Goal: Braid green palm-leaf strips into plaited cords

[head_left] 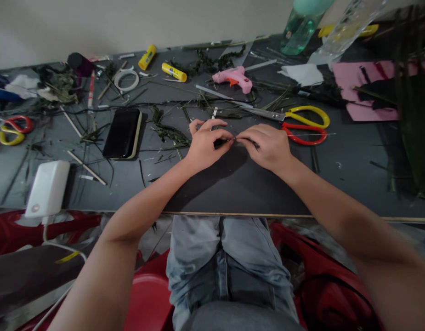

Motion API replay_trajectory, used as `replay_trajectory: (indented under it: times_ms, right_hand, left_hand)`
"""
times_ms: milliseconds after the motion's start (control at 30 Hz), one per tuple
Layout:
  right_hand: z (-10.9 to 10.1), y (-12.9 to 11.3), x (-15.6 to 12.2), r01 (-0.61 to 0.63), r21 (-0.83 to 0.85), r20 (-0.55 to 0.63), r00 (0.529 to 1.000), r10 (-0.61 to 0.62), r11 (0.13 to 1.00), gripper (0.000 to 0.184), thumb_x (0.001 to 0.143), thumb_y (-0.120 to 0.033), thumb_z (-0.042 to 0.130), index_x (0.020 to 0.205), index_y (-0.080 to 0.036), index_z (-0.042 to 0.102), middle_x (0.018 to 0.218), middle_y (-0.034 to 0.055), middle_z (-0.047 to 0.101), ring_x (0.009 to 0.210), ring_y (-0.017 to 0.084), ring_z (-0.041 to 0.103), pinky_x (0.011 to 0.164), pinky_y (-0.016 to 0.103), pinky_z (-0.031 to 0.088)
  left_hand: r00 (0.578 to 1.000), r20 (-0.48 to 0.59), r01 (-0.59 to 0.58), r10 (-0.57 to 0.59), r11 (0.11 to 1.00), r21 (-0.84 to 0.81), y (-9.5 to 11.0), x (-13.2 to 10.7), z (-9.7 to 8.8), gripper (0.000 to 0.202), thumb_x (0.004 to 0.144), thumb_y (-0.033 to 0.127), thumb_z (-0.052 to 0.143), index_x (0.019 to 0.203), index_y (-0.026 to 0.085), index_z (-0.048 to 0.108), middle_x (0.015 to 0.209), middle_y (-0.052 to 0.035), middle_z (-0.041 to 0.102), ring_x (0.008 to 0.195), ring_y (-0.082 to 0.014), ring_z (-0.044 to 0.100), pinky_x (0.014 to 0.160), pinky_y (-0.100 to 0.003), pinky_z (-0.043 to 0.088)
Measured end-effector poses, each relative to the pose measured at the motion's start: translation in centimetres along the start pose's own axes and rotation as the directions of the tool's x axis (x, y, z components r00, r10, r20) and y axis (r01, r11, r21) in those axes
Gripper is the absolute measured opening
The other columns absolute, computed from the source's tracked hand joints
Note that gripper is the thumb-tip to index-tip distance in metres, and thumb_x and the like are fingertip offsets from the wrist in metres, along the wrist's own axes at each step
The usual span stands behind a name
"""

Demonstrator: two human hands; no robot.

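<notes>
My left hand (pixel 208 143) and my right hand (pixel 267 146) meet just above the table, both closed in a pinch. Between their fingertips is a small dark piece (pixel 235 139), too small to name. A thin pale strand (pixel 314 134) sticks out beyond my right hand, across the handles of the scissors (pixel 303 126) with one yellow and one red loop. Left of my left hand lies a braided length of dark green leaf (pixel 167 131). A pink glue gun (pixel 233 79) rests behind both hands.
To the left are a black phone (pixel 121 133), a white power bank (pixel 48 188) with a cable, and a tape roll (pixel 127 80). Yellow glue sticks (pixel 174 72), a green bottle (pixel 302 30) and pink paper (pixel 365 105) sit farther back. Leaf scraps litter the dark table (pixel 212 193).
</notes>
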State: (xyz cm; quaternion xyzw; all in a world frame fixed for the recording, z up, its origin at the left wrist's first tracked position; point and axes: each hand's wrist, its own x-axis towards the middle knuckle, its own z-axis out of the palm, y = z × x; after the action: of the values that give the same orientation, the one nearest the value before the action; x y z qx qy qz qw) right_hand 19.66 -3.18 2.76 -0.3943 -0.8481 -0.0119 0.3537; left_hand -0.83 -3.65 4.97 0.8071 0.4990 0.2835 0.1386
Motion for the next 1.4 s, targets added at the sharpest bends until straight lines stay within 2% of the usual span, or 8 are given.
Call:
replay_trajectory:
  times_ms: [200, 500, 767, 867, 1067, 1400]
  right_hand:
    - [-0.2, -0.1, 0.0, 0.044, 0.011, -0.081, 0.996, -0.043, 0.999, 0.027, 0.101, -0.036, 0.053, 0.093, -0.021, 0.074, 0.086, 0.0039, 0.077, 0.080, 0.017, 0.070, 0.069, 0.028, 0.047]
    - [-0.3, -0.2, 0.2, 0.009, 0.046, -0.060, 0.998, -0.006, 0.999, 0.033, 0.102, -0.041, 0.049, 0.093, -0.021, 0.073, 0.086, 0.0041, 0.077, 0.080, 0.017, 0.069, 0.073, 0.029, 0.047]
    - [-0.2, -0.1, 0.1, 0.032, -0.015, -0.101, 0.994, -0.034, 0.999, 0.029, 0.102, -0.037, 0.051, 0.091, -0.021, 0.073, 0.084, 0.0035, 0.077, 0.078, 0.017, 0.070, 0.068, 0.028, 0.047]
    - [-0.1, 0.0, 0.1, 0.014, -0.021, -0.075, 0.997, -0.016, 1.000, 0.027, 0.102, -0.036, 0.051, 0.093, -0.022, 0.073, 0.086, 0.0037, 0.077, 0.080, 0.017, 0.070, 0.069, 0.028, 0.047]
    - [-0.1, 0.1, 0.1, -0.006, -0.015, -0.034, 0.999, 0.005, 1.000, 0.027, 0.102, -0.036, 0.051, 0.096, -0.022, 0.074, 0.090, 0.0043, 0.078, 0.084, 0.018, 0.070, 0.072, 0.029, 0.048]
    - [-0.8, 0.4, 0.2, 0.024, -0.031, -0.007, 1.000, -0.024, 0.999, 0.034, 0.104, -0.034, 0.043, 0.097, -0.023, 0.075, 0.092, 0.0045, 0.078, 0.084, 0.019, 0.069, 0.073, 0.031, 0.049]
  left_hand:
    - [1.000, 0.019, 0.017, -0.016, 0.998, -0.059, -0.1, 0.0, 0.0, 0.013, 0.091, 0.026, 0.062, 0.091, 0.025, 0.075, 0.117, -0.0019, 0.073, 0.119, -0.0227, 0.061, 0.109, -0.044, 0.026]
    - [0.999, -0.038, 0.009, -0.009, 1.000, -0.003, 0.3, -0.1, 0.2, 0.014, 0.092, 0.026, 0.061, 0.092, 0.025, 0.074, 0.114, -0.0021, 0.072, 0.117, -0.0228, 0.060, 0.105, -0.043, 0.029]
    - [0.999, -0.040, -0.013, 0.015, 0.998, 0.055, -0.1, -0.1, -0.1, 0.013, 0.091, 0.032, 0.064, 0.097, 0.028, 0.075, 0.126, -0.0039, 0.070, 0.126, -0.0271, 0.058, 0.112, -0.050, 0.025]
    - [0.998, -0.038, -0.052, 0.057, 0.993, 0.109, -0.4, -0.1, -0.4, 0.014, 0.091, 0.036, 0.065, 0.096, 0.028, 0.076, 0.130, -0.0050, 0.068, 0.128, -0.0294, 0.058, 0.114, -0.054, 0.022]
    - [0.986, -0.061, -0.146, 0.152, 0.985, 0.097, -0.9, -0.3, -0.5, 0.023, 0.097, 0.035, 0.054, 0.091, 0.029, 0.075, 0.095, -0.0032, 0.078, 0.126, -0.0290, 0.061, 0.113, -0.059, 0.022]
    - [0.997, 0.012, -0.075, 0.075, 0.997, -0.015, 0.3, -0.7, -1.2, 0.025, 0.098, 0.037, 0.050, 0.094, 0.032, 0.074, 0.101, -0.0038, 0.078, 0.131, -0.0290, 0.059, 0.111, -0.059, 0.029]
